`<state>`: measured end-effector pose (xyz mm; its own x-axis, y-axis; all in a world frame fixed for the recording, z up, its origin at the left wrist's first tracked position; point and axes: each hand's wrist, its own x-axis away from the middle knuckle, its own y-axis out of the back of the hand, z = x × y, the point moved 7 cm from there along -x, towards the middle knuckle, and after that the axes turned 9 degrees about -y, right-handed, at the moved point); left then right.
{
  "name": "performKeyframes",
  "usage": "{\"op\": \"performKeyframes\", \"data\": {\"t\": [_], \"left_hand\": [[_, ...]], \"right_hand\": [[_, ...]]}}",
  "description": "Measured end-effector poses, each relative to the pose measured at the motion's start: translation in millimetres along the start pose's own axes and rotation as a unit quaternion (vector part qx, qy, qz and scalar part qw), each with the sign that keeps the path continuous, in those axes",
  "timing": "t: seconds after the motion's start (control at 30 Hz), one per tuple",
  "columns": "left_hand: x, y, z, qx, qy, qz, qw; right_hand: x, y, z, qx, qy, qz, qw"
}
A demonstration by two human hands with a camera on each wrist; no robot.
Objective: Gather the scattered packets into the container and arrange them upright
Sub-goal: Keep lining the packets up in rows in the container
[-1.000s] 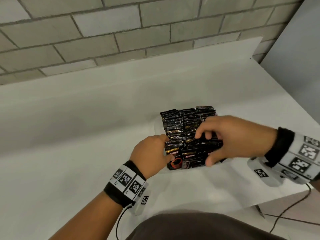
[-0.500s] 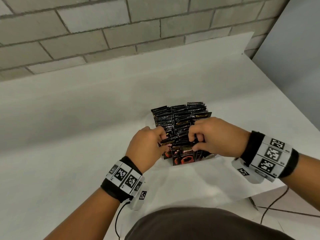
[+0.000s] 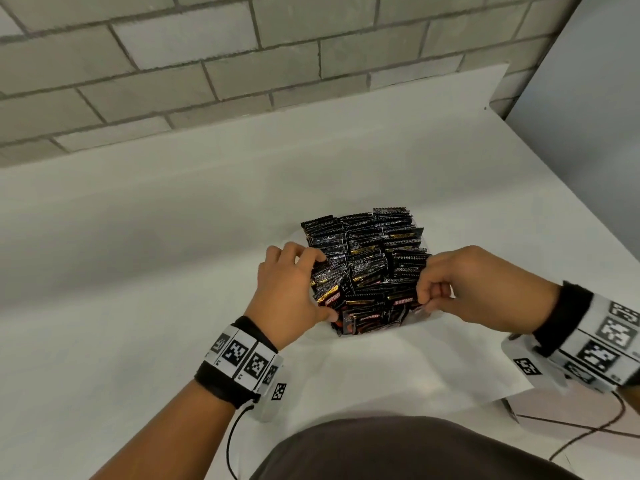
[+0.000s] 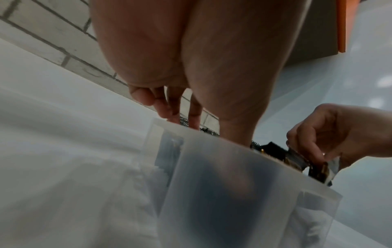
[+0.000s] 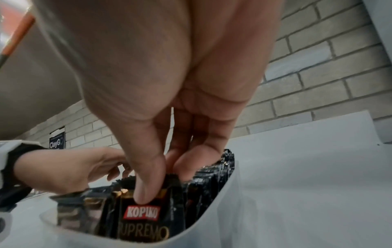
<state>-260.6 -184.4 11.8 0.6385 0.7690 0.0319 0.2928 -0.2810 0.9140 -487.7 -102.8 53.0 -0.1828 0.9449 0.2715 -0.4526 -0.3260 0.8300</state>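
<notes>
A translucent plastic container stands on the white table, packed with black Kopiko packets, most of them upright in rows. My left hand is at the container's left side, fingers curled over the packet tops and thumb at the near end, holding a bunch of them. At the near right corner my right hand pinches one packet. The right wrist view shows my thumb and fingertips gripping the top of that Kopiko packet just inside the rim. The container's base is hidden.
A white sheet lies under the container and reaches the table's near edge. A grey brick wall backs the table, and a grey panel stands at the right. A dark cable runs on the floor beyond the right edge.
My right hand has shifted from over the middle of the packets to the near right corner and now pinches one packet. My left hand has slid further along the left side.
</notes>
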Motion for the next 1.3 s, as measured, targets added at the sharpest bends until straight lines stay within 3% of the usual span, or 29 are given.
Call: {"op": "performKeyframes", "data": {"t": [0.13, 0.27, 0.33, 0.53, 0.77, 1.17, 1.3], "left_hand": [[-2.1, -2.8, -0.3, -0.091, -0.003, 0.046, 0.995], [-8.8, -2.0, -0.4, -0.07, -0.009, 0.04, 0.997], [-12.1, -1.7, -2.9, -0.046, -0.019, 0.041, 0.998], [-12.4, -2.6, -8.6, 0.046, -0.045, 0.031, 0.997], [-6.0, -1.9, -4.1, 0.099, -0.051, 0.004, 0.994], [-14.6, -5.7, -2.5, 0.154, -0.063, -0.016, 0.986], [-12.8, -3.1, -1.0, 0.116, -0.079, -0.036, 0.989]], "right_hand": [[-8.1, 12.2, -2.6, 0.042, 0.003, -0.027, 0.999], [-15.4, 4.2, 6.5, 0.127, -0.011, 0.001, 0.992], [-11.9, 7.3, 19.2, 0.116, -0.007, 0.016, 0.993], [-14.5, -21.2, 73.3, 0.178, 0.116, 0.065, 0.975], [-27.3, -60.9, 78.7, 0.265, 0.213, 0.088, 0.936], [-35.2, -67.5, 69.5, 0.242, 0.202, 0.133, 0.94], [-32.7, -61.2, 69.2, 0.224, 0.211, 0.1, 0.946]]}}
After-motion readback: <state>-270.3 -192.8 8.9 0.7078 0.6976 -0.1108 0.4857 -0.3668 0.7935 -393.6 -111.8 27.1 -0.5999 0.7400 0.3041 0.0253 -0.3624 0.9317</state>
